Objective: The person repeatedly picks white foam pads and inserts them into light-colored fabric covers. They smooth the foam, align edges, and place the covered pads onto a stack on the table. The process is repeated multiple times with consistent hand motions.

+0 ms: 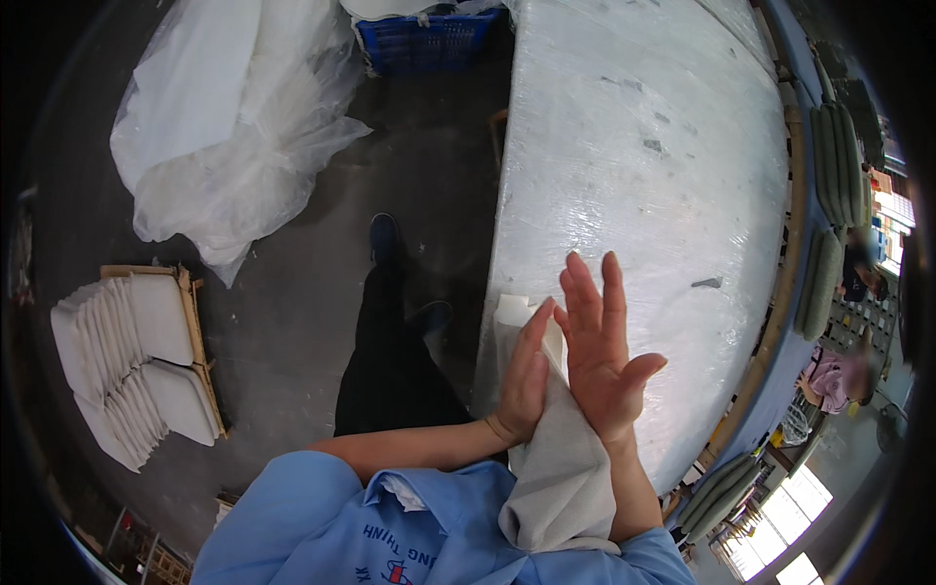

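Observation:
A light grey fabric piece point(561, 478), like a cushion cover, hangs folded in front of my body, over the near edge of the wrapped table. Its pale end point(515, 310) shows beyond my left hand point(526, 385). The fingers of that hand are pressed together against the cloth and seem to grip it; the inner side of the grip is hidden. My right hand point(600, 356) is raised beside it, palm showing, fingers stretched and thumb spread, with nothing in it. The right wrist is close to the edge of the cloth.
The large table point(643, 214) is covered in shiny plastic film with small dark scraps. White cushions point(156, 322) stand stacked at left. Plastic-bagged white material point(234, 117) and a blue crate point(424, 44) lie further off. Grey-green cushions point(837, 166) and other people are at right.

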Action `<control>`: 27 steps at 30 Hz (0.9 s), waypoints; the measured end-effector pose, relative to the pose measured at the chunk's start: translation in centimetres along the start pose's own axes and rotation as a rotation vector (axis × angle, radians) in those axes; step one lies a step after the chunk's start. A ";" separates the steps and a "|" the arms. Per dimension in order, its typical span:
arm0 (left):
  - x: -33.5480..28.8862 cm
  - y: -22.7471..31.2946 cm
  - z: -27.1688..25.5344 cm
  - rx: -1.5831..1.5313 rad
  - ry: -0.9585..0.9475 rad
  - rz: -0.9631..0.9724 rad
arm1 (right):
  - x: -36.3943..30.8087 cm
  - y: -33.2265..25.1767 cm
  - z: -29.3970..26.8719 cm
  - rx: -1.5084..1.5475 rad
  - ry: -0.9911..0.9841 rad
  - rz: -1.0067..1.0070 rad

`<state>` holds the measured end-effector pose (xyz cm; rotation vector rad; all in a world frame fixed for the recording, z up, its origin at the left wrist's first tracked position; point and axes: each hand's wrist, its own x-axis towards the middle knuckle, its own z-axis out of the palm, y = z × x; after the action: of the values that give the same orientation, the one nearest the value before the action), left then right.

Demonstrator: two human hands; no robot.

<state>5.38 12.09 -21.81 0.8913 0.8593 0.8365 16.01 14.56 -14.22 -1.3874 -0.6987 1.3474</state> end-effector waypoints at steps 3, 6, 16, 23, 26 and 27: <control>1.1 -0.3 -1.8 -0.045 0.015 -0.127 | -0.1 0.4 -1.7 -0.046 0.067 0.071; 2.2 -0.4 -3.0 -0.115 0.049 -0.266 | -0.8 2.8 -3.1 -0.010 0.064 0.189; 1.1 -2.6 -1.3 -0.115 -0.047 -0.238 | -0.4 3.3 -1.8 -0.087 -0.075 0.178; 0.4 -3.8 -1.7 -0.082 -0.078 -0.176 | 2.1 1.7 0.2 -0.228 -0.180 0.034; 0.6 -3.7 -2.6 -0.024 -0.108 -0.183 | 1.8 3.4 -0.4 -0.133 -0.056 0.016; 1.0 -3.3 -2.6 -0.009 -0.116 -0.178 | 1.6 3.9 -1.3 -0.153 -0.036 0.032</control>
<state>4.32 12.43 -25.99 0.8340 0.8198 0.6282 16.64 14.45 -18.61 -1.5036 -0.8212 1.3699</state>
